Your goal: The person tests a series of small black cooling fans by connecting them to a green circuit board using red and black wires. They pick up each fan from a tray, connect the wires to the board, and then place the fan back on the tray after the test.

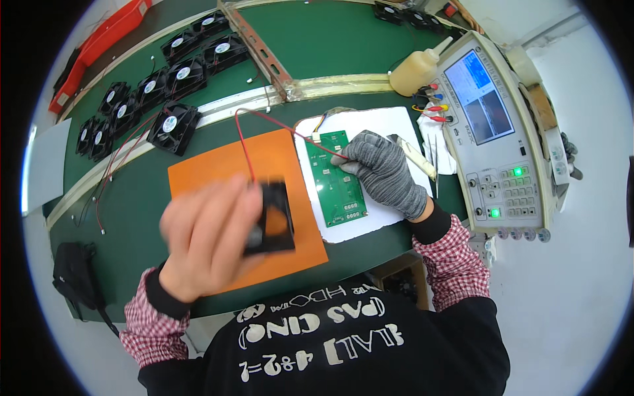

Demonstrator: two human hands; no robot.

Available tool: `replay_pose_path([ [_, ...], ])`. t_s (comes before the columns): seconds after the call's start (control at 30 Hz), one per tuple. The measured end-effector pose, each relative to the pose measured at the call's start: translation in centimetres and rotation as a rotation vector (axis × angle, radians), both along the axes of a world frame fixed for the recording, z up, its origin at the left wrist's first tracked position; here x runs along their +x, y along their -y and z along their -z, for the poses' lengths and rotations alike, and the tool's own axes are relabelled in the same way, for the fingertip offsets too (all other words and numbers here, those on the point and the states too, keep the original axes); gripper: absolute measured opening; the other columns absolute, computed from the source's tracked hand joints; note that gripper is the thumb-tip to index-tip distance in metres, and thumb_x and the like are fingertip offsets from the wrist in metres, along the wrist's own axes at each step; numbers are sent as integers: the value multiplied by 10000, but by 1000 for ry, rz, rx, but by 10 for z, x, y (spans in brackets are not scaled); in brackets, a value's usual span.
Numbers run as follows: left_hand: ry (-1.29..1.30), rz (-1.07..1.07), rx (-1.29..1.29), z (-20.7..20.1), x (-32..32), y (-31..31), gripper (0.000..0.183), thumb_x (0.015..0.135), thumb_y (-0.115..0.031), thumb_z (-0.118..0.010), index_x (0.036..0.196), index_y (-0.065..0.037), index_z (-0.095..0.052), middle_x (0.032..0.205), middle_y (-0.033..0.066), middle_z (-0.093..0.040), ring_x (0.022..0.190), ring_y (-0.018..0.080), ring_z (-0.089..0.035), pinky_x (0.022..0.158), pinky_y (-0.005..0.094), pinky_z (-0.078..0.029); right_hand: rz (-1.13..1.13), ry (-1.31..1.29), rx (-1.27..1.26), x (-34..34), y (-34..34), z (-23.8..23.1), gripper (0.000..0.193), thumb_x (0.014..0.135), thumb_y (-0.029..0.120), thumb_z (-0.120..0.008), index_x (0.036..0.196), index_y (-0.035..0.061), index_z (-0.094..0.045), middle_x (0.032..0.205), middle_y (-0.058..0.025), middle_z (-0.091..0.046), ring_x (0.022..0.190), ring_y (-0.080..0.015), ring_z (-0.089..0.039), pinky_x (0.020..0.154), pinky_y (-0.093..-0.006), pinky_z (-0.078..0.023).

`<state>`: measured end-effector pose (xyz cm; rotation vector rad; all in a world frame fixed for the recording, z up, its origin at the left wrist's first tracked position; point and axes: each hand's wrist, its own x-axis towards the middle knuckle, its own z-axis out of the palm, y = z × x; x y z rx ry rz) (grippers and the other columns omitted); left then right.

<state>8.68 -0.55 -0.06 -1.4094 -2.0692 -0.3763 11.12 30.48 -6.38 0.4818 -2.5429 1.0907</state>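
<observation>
My left hand [214, 237], bare and smeared by motion, is over the orange sheet at the left edge of a black square cooling fan [282, 241]. The blur hides whether its fingers grip the fan. From the fan, a red wire [246, 148] loops up and across to the right. My right hand [383, 171], in a grey knitted glove, pinches the end of this wire above a green circuit board [333, 188]. The board lies on a white pad [370, 228], with a small white connector [316, 137] at its top edge. Whatever tip the wire has is hidden in the gloved fingers.
An orange sheet [198, 173] lies beside the pad. Several black fans [173, 127] with wires stand at the far left. A test instrument [462, 158] with a lit screen is on the right, near a yellowish squeeze bottle [415, 74] and tweezers [434, 155]. A metal rail [254, 46] crosses behind.
</observation>
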Motion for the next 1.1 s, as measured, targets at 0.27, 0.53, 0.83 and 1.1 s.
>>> replay_pose_path([
  [0.27, 2048, 924, 655, -46, 20, 22, 322, 829, -252, -701, 987, 8, -594, 965, 159, -657, 801, 265, -626, 706, 371, -514, -4, 72, -69, -2, -3, 6, 174, 738, 19, -734, 896, 67, -680, 901, -79, -612, 902, -261, -617, 827, -376, -508],
  [0.53, 549, -60, 331, -48, 32, 30, 374, 881, -289, -667, 1025, 49, -601, 964, 193, -663, 763, 277, -634, 682, 371, -514, -35, 41, -80, -2, -7, 10, 159, 750, 56, -733, 900, 74, -683, 900, -88, -615, 922, -273, -612, 824, -377, -504],
  [0.83, -397, -91, 196, -56, 4, -14, 649, 850, -509, -624, 1184, 35, -512, 1031, 207, -623, 854, 286, -603, 693, 380, -527, -33, -74, 64, -4, -5, 11, 167, 757, 81, -727, 908, 70, -655, 882, -83, -620, 863, -287, -610, 770, -395, -503],
  [1.1, 38, 21, 258, -37, -148, -104, 822, 816, -290, -755, 1418, 92, -346, 1453, 289, -394, 1345, 398, -412, 1090, 441, -359, 86, -20, -238, 4, -2, 9, 123, 853, 29, -675, 944, 82, -611, 898, -44, -680, 846, -157, -661, 742, -293, -520],
])
